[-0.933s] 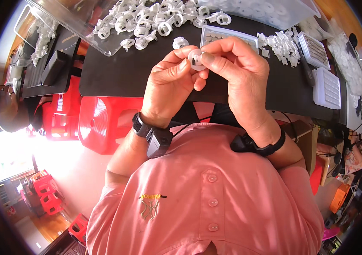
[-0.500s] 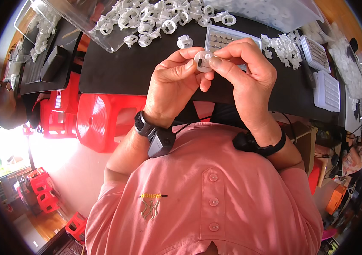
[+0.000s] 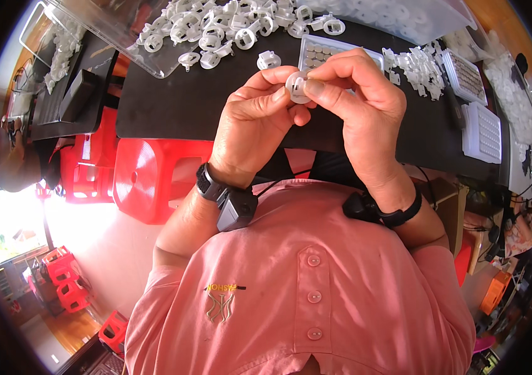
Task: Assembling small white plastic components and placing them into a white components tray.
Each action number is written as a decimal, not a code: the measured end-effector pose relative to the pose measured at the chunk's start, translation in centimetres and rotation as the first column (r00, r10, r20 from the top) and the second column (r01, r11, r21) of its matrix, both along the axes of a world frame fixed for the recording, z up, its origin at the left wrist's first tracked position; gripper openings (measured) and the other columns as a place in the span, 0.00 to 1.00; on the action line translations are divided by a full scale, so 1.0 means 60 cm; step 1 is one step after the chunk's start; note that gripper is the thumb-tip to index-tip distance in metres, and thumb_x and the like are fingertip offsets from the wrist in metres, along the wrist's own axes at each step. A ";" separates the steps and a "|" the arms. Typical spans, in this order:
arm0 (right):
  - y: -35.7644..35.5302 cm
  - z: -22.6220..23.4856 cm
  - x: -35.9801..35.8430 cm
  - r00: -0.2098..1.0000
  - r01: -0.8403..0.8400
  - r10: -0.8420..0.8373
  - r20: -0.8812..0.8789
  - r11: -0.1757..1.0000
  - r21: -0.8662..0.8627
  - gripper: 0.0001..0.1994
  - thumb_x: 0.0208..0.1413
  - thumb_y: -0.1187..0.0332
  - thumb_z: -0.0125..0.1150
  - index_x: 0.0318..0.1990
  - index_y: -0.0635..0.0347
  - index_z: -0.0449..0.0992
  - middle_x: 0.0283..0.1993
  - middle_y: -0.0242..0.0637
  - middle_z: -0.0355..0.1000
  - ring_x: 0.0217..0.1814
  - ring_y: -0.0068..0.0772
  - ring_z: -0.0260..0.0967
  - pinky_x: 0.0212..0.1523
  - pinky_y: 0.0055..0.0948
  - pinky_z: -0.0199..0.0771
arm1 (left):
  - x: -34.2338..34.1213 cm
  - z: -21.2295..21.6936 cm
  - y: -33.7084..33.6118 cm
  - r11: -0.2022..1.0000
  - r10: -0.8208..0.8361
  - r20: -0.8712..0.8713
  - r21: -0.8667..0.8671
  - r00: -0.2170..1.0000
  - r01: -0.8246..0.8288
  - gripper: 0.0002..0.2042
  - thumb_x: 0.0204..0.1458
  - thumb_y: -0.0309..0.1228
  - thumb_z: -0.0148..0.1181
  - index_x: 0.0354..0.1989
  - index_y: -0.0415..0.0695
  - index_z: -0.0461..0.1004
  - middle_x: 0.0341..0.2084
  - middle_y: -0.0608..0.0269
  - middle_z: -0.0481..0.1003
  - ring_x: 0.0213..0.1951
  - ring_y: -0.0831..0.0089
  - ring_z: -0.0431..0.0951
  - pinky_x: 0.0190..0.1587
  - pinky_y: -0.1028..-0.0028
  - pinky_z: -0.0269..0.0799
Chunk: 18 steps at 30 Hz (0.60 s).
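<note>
1. Your left hand (image 3: 250, 125) and right hand (image 3: 356, 103) are both closed in a pinch on the same small round white plastic part (image 3: 297, 87). It sits between your thumbs and forefingers, held up in the air above the near edge of the black counter (image 3: 172, 106). Keep it there, in plain sight.
2. Let the left hand be the steady one. Grip the rim only, so the face of the part stays uncovered for the right fingertips (image 3: 313, 86).
3. Press squarely with the right thumb and forefinger. A slanted push would likely twist so small a piece out of your pinch.
4. Keep both wrists low and close to your chest. If the part slips, it should land on the counter and not on the red plastic stool (image 3: 153, 178) below the near edge.
5. The heap of loose white plastic parts (image 3: 228, 28) lies along the far edge. The white tray of small round pieces (image 3: 325, 53) sits just beyond your fingers, and one stray white piece (image 3: 268, 60) lies beside it.
</note>
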State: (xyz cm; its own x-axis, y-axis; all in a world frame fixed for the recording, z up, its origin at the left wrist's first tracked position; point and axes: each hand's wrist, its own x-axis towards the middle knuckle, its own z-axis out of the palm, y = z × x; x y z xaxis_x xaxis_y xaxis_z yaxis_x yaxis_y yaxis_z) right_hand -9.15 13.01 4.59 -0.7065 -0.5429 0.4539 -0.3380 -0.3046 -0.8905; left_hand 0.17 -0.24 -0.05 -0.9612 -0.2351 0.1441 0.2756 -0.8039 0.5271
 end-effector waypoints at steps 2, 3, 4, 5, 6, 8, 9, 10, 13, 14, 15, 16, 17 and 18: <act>-0.001 -0.001 0.000 0.999 0.000 0.000 -0.053 1.000 -0.010 0.03 0.53 0.83 0.64 0.31 0.68 0.77 0.33 0.32 0.70 0.28 0.22 0.74 0.27 0.19 0.77 | -0.001 0.000 -0.001 1.000 0.001 -0.017 0.013 1.000 -0.001 0.12 0.62 0.24 0.56 0.51 0.34 0.75 0.42 0.54 0.78 0.39 0.63 0.79 0.38 0.70 0.72; 0.001 -0.001 0.000 0.999 0.000 -0.001 -0.052 1.000 -0.009 0.03 0.53 0.83 0.64 0.31 0.68 0.77 0.33 0.32 0.70 0.28 0.22 0.74 0.27 0.19 0.77 | 0.000 0.002 -0.002 1.000 -0.011 -0.002 0.005 1.000 0.011 0.11 0.62 0.24 0.56 0.51 0.34 0.75 0.41 0.54 0.78 0.39 0.64 0.79 0.38 0.71 0.72; 0.002 0.000 -0.001 0.998 -0.007 0.007 -0.059 1.000 -0.002 0.03 0.54 0.83 0.63 0.31 0.68 0.77 0.33 0.32 0.70 0.28 0.22 0.74 0.27 0.20 0.78 | 0.001 0.003 -0.003 1.000 -0.023 0.014 -0.002 1.000 0.023 0.11 0.62 0.24 0.56 0.50 0.35 0.75 0.41 0.55 0.78 0.38 0.65 0.79 0.37 0.71 0.71; 0.003 0.001 -0.002 0.998 -0.014 0.014 -0.067 1.000 0.005 0.03 0.54 0.84 0.63 0.31 0.69 0.77 0.33 0.33 0.69 0.28 0.23 0.74 0.27 0.21 0.79 | 0.001 0.004 -0.004 1.000 -0.023 0.015 -0.002 1.000 0.023 0.11 0.62 0.24 0.56 0.50 0.35 0.75 0.41 0.55 0.78 0.38 0.65 0.79 0.37 0.71 0.71; 0.004 0.002 -0.003 0.998 -0.014 0.014 -0.066 1.000 0.005 0.03 0.54 0.84 0.63 0.31 0.69 0.77 0.33 0.33 0.69 0.28 0.23 0.74 0.27 0.21 0.79 | 0.002 0.004 -0.005 1.000 -0.030 0.021 -0.005 0.999 0.030 0.11 0.62 0.24 0.56 0.50 0.35 0.75 0.41 0.55 0.78 0.38 0.65 0.79 0.36 0.71 0.71; 0.005 0.004 -0.005 0.995 -0.039 0.041 -0.090 0.999 0.023 0.03 0.54 0.84 0.62 0.31 0.70 0.76 0.33 0.33 0.69 0.27 0.24 0.74 0.27 0.22 0.80 | 0.003 0.005 -0.005 0.999 -0.035 0.028 -0.009 0.999 0.035 0.11 0.62 0.24 0.56 0.50 0.35 0.76 0.41 0.55 0.78 0.38 0.65 0.79 0.35 0.71 0.71; 0.006 0.003 -0.005 0.995 -0.040 0.041 -0.090 0.999 0.023 0.03 0.54 0.84 0.62 0.31 0.70 0.76 0.33 0.33 0.69 0.27 0.24 0.74 0.27 0.22 0.80 | 0.004 0.005 -0.005 0.999 -0.033 0.031 -0.009 0.999 0.034 0.11 0.62 0.24 0.56 0.50 0.35 0.76 0.41 0.55 0.78 0.38 0.65 0.79 0.35 0.71 0.71; 0.006 0.002 -0.005 0.996 -0.040 0.042 -0.083 0.999 0.026 0.03 0.54 0.84 0.62 0.31 0.70 0.76 0.33 0.33 0.69 0.27 0.24 0.74 0.27 0.22 0.80 | 0.004 0.005 -0.005 0.999 -0.033 0.034 -0.010 0.999 0.033 0.11 0.62 0.24 0.56 0.50 0.35 0.76 0.41 0.55 0.78 0.38 0.65 0.79 0.35 0.71 0.71; 0.006 0.003 -0.003 0.998 -0.055 0.055 -0.018 0.998 0.014 0.03 0.54 0.84 0.62 0.31 0.70 0.76 0.32 0.34 0.70 0.27 0.23 0.74 0.27 0.22 0.80 | 0.003 0.005 -0.004 1.000 -0.030 0.037 -0.004 0.999 0.030 0.11 0.62 0.24 0.56 0.50 0.35 0.76 0.41 0.55 0.78 0.38 0.64 0.79 0.35 0.71 0.71; 0.005 0.003 -0.002 0.997 -0.071 0.071 0.039 0.997 -0.001 0.03 0.54 0.84 0.63 0.31 0.70 0.76 0.32 0.34 0.70 0.27 0.23 0.74 0.27 0.22 0.79 | 0.003 0.004 -0.004 1.000 -0.029 0.038 -0.004 0.999 0.030 0.11 0.62 0.24 0.56 0.50 0.35 0.76 0.41 0.55 0.78 0.38 0.64 0.79 0.35 0.71 0.71; 0.005 0.003 -0.002 0.997 -0.072 0.072 0.040 0.997 -0.001 0.03 0.54 0.84 0.63 0.31 0.70 0.76 0.32 0.34 0.70 0.27 0.23 0.74 0.27 0.22 0.79 | 0.004 0.004 -0.004 1.000 -0.026 0.045 0.001 0.999 0.026 0.11 0.62 0.24 0.56 0.50 0.35 0.76 0.42 0.55 0.78 0.38 0.64 0.79 0.35 0.70 0.71; 0.006 0.003 -0.002 0.998 -0.063 0.063 0.014 0.998 0.009 0.02 0.54 0.83 0.63 0.31 0.70 0.76 0.32 0.34 0.70 0.27 0.23 0.74 0.27 0.22 0.79 | 0.004 0.004 -0.004 1.000 -0.024 0.051 0.006 0.998 0.024 0.11 0.61 0.23 0.56 0.50 0.35 0.76 0.42 0.54 0.78 0.38 0.64 0.79 0.35 0.70 0.71; 0.006 0.003 -0.002 0.998 -0.054 0.054 -0.012 0.998 0.019 0.02 0.54 0.83 0.63 0.31 0.70 0.76 0.32 0.34 0.70 0.27 0.23 0.74 0.27 0.22 0.79 | 0.004 0.005 -0.004 1.000 -0.025 0.052 0.006 0.998 0.024 0.11 0.61 0.23 0.56 0.50 0.35 0.76 0.42 0.54 0.78 0.38 0.64 0.79 0.35 0.70 0.71; 0.006 0.002 -0.003 0.999 -0.053 0.053 -0.011 0.998 0.019 0.02 0.54 0.83 0.63 0.31 0.70 0.76 0.32 0.34 0.70 0.27 0.23 0.74 0.27 0.22 0.79 | 0.004 0.006 -0.004 1.000 -0.031 0.049 0.002 0.998 0.031 0.11 0.61 0.23 0.56 0.50 0.35 0.76 0.42 0.54 0.78 0.38 0.64 0.79 0.35 0.70 0.71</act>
